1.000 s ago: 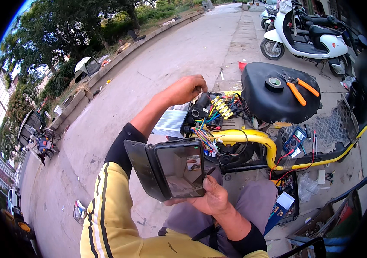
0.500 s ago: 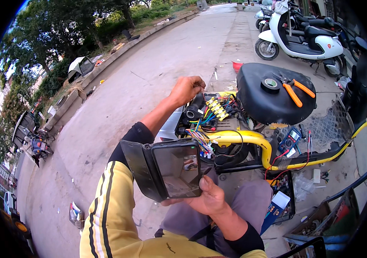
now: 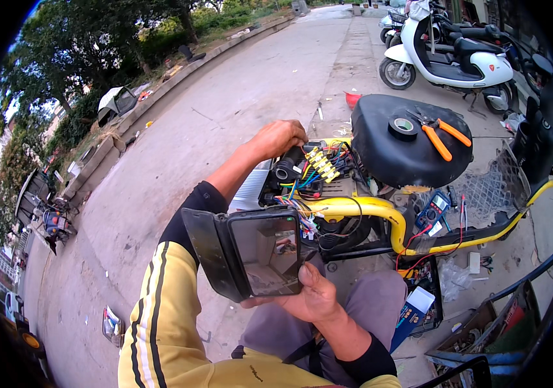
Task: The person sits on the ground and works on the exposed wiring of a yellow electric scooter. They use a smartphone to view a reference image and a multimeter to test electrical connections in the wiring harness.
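Note:
My left hand (image 3: 279,138) is reached out to the top of the yellow scooter's open electronics bay, its fingers pinched on something I cannot make out. Beside it lie a yellow terminal block (image 3: 321,165), coloured wires (image 3: 299,207) and a silver finned controller (image 3: 248,189). My right hand (image 3: 309,291) grips a phone (image 3: 263,249) in a black flip case (image 3: 215,246), screen up, thumb at its lower right edge. The seat (image 3: 412,155) of the yellow scooter (image 3: 393,216) carries a tape roll (image 3: 402,127) and orange-handled cutters (image 3: 438,142). A multimeter (image 3: 431,213) with red leads rests on the footboard.
A tool case (image 3: 428,281), a plastic bag (image 3: 457,284) and a blue metal box (image 3: 483,339) are at my lower right. White scooters (image 3: 451,71) stand at the back right. A three-wheeler (image 3: 56,223) and a kerb (image 3: 121,136) line the left.
My left hand has dipped slightly toward the wiring at the bay's top edge. The view has shifted a little, so the scooters sit farther left. The phone remains in my right hand.

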The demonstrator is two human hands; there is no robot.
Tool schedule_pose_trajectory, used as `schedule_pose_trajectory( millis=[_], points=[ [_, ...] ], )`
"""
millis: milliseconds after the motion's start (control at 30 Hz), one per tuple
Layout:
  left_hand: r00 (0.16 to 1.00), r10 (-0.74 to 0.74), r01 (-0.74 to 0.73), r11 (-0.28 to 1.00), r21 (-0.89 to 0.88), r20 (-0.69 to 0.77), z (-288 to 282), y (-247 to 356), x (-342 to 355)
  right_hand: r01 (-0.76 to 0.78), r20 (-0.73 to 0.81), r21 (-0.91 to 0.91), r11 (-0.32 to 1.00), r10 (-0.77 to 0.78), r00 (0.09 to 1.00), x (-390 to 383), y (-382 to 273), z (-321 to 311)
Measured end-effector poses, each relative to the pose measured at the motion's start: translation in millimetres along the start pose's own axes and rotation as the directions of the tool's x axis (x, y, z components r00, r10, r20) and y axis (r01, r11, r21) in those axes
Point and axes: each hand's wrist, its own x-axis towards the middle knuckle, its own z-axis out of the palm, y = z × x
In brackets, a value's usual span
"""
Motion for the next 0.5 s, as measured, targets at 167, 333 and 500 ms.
schedule_pose_trajectory(
  millis=[167,333,500],
  points=[
    [0.991,-0.105,0.113,0.987,-0.117,0.079,0,2,21,0.040,0.017,0.050,0.998,-0.041,0.999,1,1,2],
    [0.961,-0.247,0.261,0.959,-0.109,0.126,-3,12,34,0.053,0.000,0.043,0.998,-0.053,0.999,0,-1,3],
    [0.965,-0.219,0.219,0.976,0.020,0.141,0,15,39,0.036,-0.015,-0.005,0.999,-0.037,0.999,-1,-8,1]
  ],
)
